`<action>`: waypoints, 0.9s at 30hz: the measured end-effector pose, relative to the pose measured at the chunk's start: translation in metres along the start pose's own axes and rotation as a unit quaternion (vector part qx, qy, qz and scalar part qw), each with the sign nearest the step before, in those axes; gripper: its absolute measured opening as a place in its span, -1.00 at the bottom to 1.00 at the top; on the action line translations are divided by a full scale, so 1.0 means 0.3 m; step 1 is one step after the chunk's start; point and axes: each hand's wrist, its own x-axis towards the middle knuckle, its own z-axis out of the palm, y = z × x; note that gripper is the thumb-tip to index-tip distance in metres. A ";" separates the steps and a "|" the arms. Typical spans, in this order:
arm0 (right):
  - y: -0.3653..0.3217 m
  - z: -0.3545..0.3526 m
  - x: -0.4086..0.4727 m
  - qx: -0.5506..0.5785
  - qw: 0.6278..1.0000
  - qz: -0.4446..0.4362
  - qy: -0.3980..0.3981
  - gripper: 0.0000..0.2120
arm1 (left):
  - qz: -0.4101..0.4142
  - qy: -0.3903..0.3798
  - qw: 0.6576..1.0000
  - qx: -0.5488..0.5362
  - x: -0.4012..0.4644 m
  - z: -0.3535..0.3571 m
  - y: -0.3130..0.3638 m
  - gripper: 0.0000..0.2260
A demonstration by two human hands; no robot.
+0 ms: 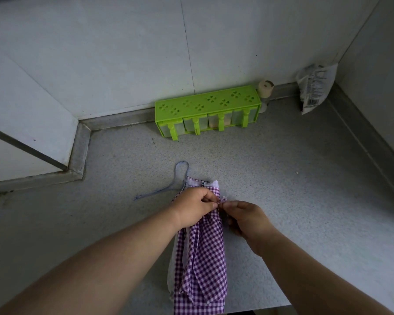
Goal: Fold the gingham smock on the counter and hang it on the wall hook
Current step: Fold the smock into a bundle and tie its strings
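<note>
Folding step, smock narrow on bench.
Both hands (192, 206) (246, 220) pinched the gingham smock (205, 253) edge; hanging needed the tie cord (180, 173).

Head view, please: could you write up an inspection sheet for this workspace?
Surface: grey speckled counter, small crumb near right.
Job's things: gingham smock folded into a narrow strip, its near end hanging past the counter edge; blue tie cord trailing left. Hook not in view.
Clutter: green spice rack, small jar, plastic bag.
Grippers: left hand and right hand pinch the smock's upper edge.
Cables: nothing seen.
Surroundings: pale tiled walls.
</note>
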 end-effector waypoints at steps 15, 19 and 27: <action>0.047 0.082 0.016 -0.091 0.987 -0.113 0.069 -0.81 | -0.039 0.004 0.998 -0.054 0.010 0.014 -0.010 -0.91; 0.066 0.067 0.013 -0.139 0.977 -0.152 0.048 -0.88 | -0.031 0.017 0.998 -0.047 0.017 0.028 -0.017 -0.85; 0.084 0.075 0.042 -0.158 0.966 -0.183 0.093 -0.81 | -0.007 -0.020 1.000 0.001 0.014 0.011 -0.004 -0.79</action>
